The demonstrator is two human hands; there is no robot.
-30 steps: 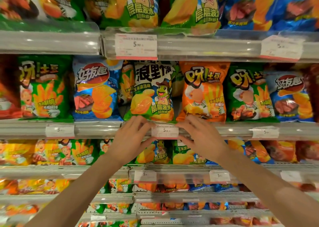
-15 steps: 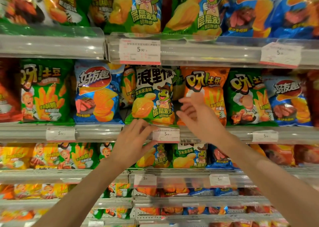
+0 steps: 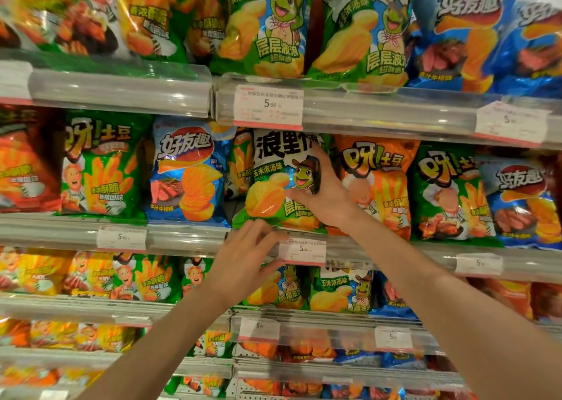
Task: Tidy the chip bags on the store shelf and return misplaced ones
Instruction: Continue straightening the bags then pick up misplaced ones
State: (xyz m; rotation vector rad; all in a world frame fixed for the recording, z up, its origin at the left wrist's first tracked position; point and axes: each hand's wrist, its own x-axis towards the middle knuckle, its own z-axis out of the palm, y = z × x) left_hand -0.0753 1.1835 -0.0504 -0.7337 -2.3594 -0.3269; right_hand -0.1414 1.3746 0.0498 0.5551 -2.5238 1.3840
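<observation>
A green chip bag with a cartoon turtle (image 3: 273,183) stands at the middle of the second shelf, between a blue bag (image 3: 188,171) and an orange bag (image 3: 380,180). My right hand (image 3: 322,193) grips the turtle bag's right side, thumb on its front and fingers around its edge. Lower down, my left hand (image 3: 243,253) rests with spread fingers on the shelf rail (image 3: 182,238) just under the bag, beside a white price tag (image 3: 302,250).
Shelves above and below are packed with chip bags: green turtle bags (image 3: 267,25) and blue bags (image 3: 468,34) above, yellow, green and blue bags (image 3: 146,278) below. Clear plastic rails with price tags (image 3: 269,106) front every shelf. A green bag (image 3: 447,193) stands right of the orange one.
My right hand rose from the shelf rail and took hold of the turtle bag's right side. My left hand stayed on the rail. The view moved closer and slightly down.
</observation>
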